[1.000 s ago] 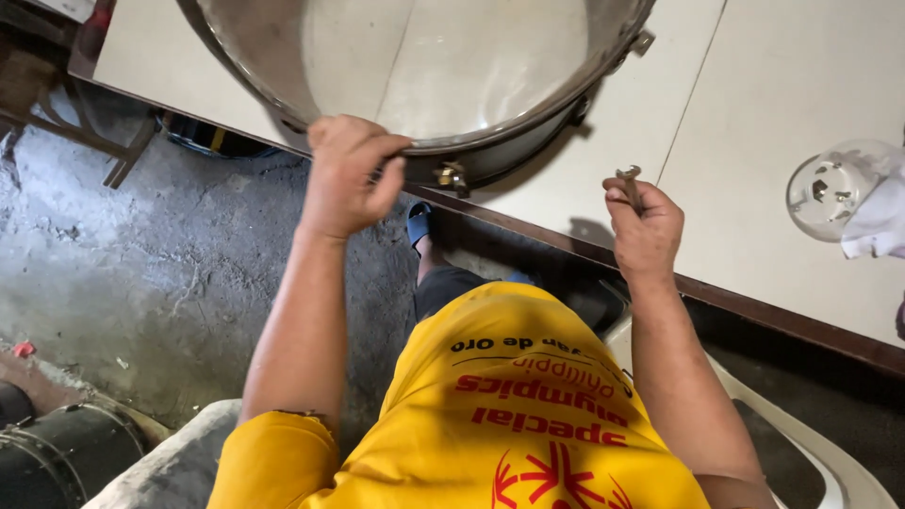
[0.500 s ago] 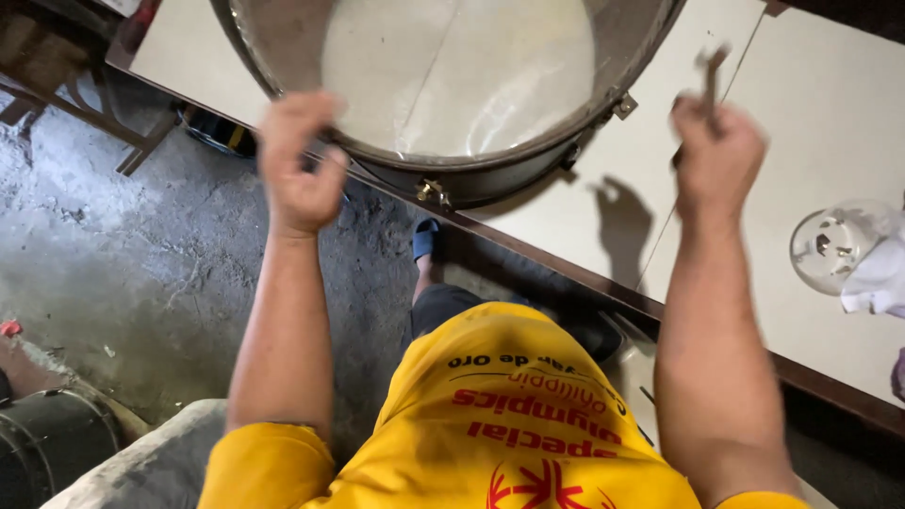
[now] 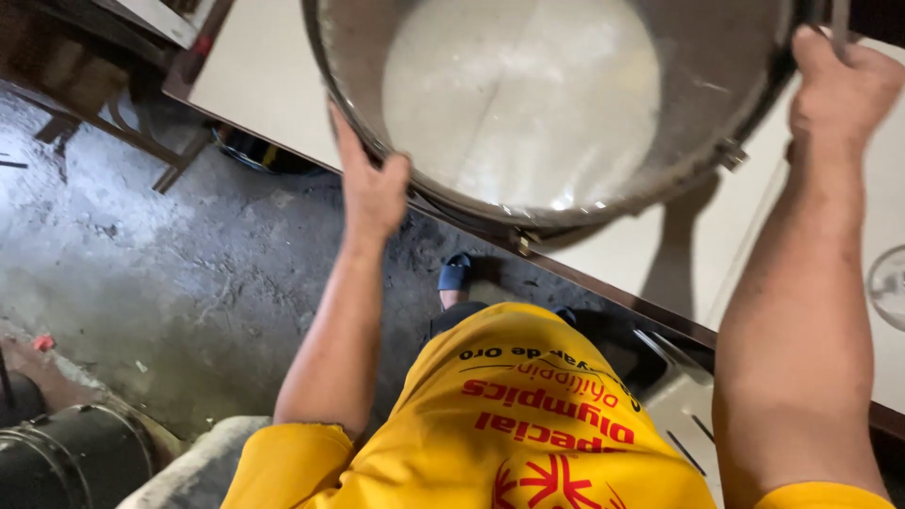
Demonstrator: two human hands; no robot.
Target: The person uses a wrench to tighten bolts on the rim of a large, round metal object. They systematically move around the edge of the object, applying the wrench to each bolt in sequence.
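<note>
Fingers of the left hand (image 3: 372, 188) lie flat and nearly straight against the outer left rim of a large drum (image 3: 556, 104), thumb hooked toward the metal hoop, pressing rather than clenching. At the upper right of the frame, the right hand (image 3: 839, 90) is curled shut around a thin dark tool (image 3: 837, 19) whose end runs out of view, knuckles touching the drum's far edge. The drum fills the top centre, resting on a pale tabletop (image 3: 264, 85) with its near side overhanging the table's dark edge. Its pale skin looks taut and easily dented, the shell stiff and bulky, the hoop smooth and probably slippery; the rim and the 2 visible lugs (image 3: 731, 155) seem the safest holds. Below, a grey concrete floor (image 3: 141, 254) shows at the left.
</note>
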